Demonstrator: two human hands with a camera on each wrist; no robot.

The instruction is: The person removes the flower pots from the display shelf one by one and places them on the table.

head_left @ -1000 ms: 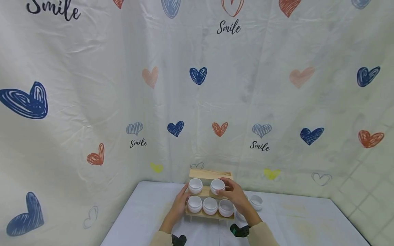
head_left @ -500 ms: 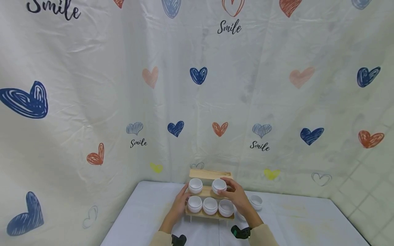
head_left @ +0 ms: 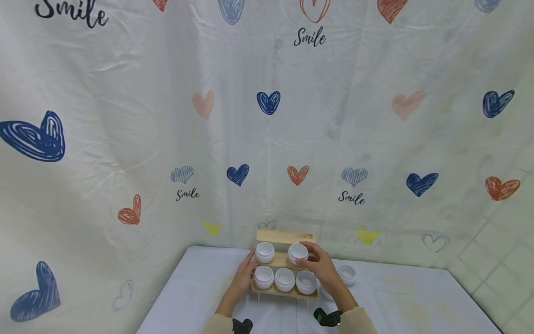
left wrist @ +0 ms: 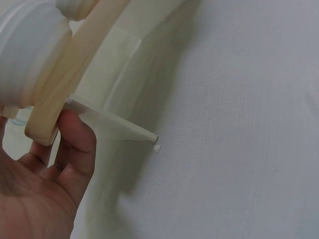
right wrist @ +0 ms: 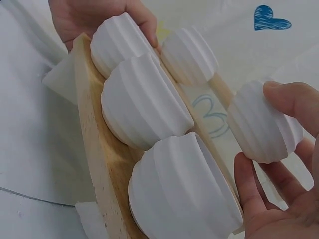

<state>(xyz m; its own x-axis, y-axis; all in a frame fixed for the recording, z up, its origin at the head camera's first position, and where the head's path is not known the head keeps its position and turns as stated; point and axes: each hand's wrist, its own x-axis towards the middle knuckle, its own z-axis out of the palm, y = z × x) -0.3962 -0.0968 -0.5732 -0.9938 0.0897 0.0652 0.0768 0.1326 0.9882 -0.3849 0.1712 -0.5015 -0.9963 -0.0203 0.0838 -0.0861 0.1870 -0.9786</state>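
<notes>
A tiered wooden stand (head_left: pixel 285 237) with translucent supports stands on the table. My left hand (head_left: pixel 244 274) grips its left end; in the left wrist view, the left hand's fingers (left wrist: pixel 77 139) curl against the lower board (left wrist: pixel 45 119). My right hand (head_left: pixel 321 266) pinches a small white ridged pot (right wrist: pixel 261 124) between thumb and fingers at the right of the middle tier. Another white pot (head_left: pixel 264 252) sits at that tier's left. Along the lower tier stand a left pot (head_left: pixel 264 277), a centre pot (head_left: pixel 285 279) and a right pot (head_left: pixel 306 282), all upright.
To the right of the stand, a loose white pot (head_left: pixel 346 274) rests on the white-covered table (head_left: pixel 400 297). Part of another white thing shows behind my right wrist. A white curtain (head_left: pixel 308 125) printed with hearts hangs behind the table.
My right hand and the pot it holds have shifted slightly right along the middle tier. My left hand stays at the stand's left end.
</notes>
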